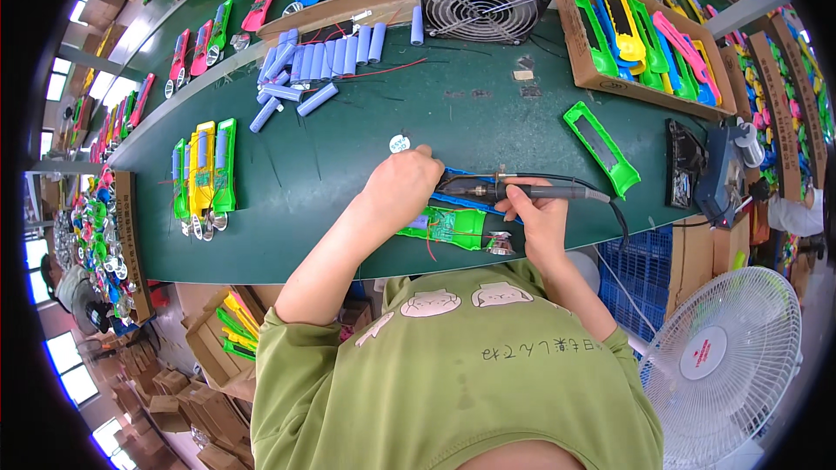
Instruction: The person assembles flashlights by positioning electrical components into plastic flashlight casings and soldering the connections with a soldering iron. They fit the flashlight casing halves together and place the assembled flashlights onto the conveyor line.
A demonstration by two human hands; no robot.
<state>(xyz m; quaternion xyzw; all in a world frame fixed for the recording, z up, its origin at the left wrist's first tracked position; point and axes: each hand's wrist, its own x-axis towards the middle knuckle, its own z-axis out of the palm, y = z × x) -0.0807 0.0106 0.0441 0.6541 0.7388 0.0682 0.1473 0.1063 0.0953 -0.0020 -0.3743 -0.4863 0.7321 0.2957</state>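
My right hand (535,216) is closed around a soldering iron (557,192), its tip pointing left over a blue plastic casing (470,202). At the casing's left end my left hand (402,183) is closed on it, fingertips partly hidden. Just below lies a green casing (466,228) with a circuit board, a blue-violet cell at its left and a silvery lamp reflector (499,243) at its right. A small white round piece (399,143) sits beyond my left hand. To the right rests another green casing (603,148) with a dark strip.
Blue-violet battery cells (326,59) lie piled at the far left-middle. Filled green and yellow casings (203,170) stand at left. A black metal fan (482,4) is at the back, a cardboard box of casings (644,91) at back right, a soldering station (724,165) at right, a white fan (723,365) below.
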